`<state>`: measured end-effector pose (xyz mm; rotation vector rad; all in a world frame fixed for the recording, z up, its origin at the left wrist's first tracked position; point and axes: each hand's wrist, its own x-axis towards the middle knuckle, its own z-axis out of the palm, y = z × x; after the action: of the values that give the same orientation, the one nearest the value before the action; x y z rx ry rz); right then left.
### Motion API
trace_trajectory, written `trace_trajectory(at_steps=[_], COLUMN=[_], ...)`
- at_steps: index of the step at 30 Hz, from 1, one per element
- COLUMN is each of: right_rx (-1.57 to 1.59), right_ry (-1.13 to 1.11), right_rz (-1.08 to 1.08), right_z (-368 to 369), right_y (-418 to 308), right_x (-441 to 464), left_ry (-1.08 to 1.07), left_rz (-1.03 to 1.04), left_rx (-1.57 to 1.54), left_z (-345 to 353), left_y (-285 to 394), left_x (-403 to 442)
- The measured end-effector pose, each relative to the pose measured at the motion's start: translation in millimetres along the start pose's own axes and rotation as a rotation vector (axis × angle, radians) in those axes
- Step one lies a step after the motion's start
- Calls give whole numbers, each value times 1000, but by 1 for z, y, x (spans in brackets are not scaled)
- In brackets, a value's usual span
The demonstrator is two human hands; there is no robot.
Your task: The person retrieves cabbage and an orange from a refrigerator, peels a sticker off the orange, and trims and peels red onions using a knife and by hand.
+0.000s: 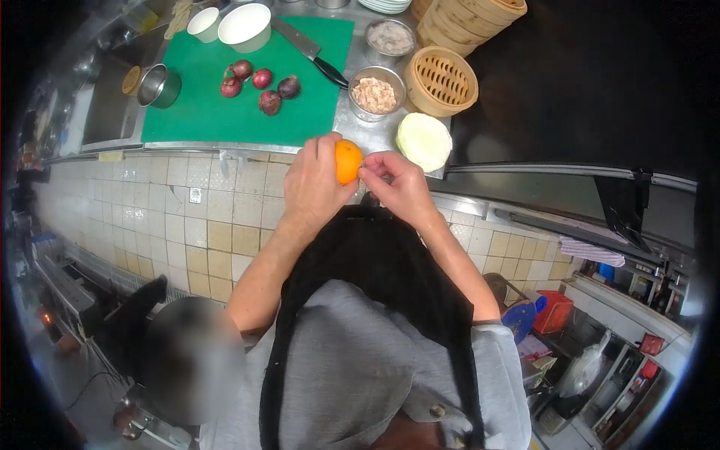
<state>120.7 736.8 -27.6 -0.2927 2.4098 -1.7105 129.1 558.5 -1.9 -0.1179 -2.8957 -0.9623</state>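
My left hand (316, 178) is wrapped round an orange (348, 161), held in front of the counter's near edge. At the orange's right side, my right hand (395, 180) has its thumb and fingertips pinched together against it. What sits between those fingertips is too small to make out. Just right of the hands, a cut half of a pale cabbage (424, 142) lies on the counter. Beyond them stands a metal bowl of chopped pinkish meat (373, 95). Several red onions (262, 79) rest on the green cutting board (202, 112).
A knife (307, 49) lies on the board, its black handle reaching the right edge. White bowls (244, 28) stand at the back, and a tilted metal cup (159, 86) is at the left. Bamboo steamers (441, 81) and another filled metal bowl (390, 39) are at the right.
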Motion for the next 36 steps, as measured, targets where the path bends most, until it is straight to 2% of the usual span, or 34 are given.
trace_trajectory(at_steps=[2,4,8,11,13,19,23,25,29,31,36], right_rx=[0,79,102,110,19,1,46,162,156,-30,-23], right_ry=[-14,-47,-54,-60,-24,-36,-58,-97,-133,-174,-104], right_rz=[-24,62,40,24,-100,-108,-90,49,40,-135,-219], right_z=[-2,-3,0,3,6,6,8,7,9,11,13], right_y=[0,-5,-11,-7,-4,-18,-10,-14,-9,-13,-23], right_x=[1,2,3,4,5,3,1,-1,-4,-6,-5], left_ry=[14,109,141,136,103,109,46,-28,-38,-29,50], left_rz=[11,99,110,76,35,7,-29,-47,-32,-44,-109], left_rx=[11,-19,11,43,22,-28,-33,-42,-19,-38,-124], left_z=[0,3,0,-3,-4,-3,-8,-10,-7,-5,-6], left_y=[0,-4,-7,-5,-5,-8,-3,-1,-4,-4,-10], left_x=[1,0,-2,-3,-4,-7,-8,-8,-11,-13,-13])
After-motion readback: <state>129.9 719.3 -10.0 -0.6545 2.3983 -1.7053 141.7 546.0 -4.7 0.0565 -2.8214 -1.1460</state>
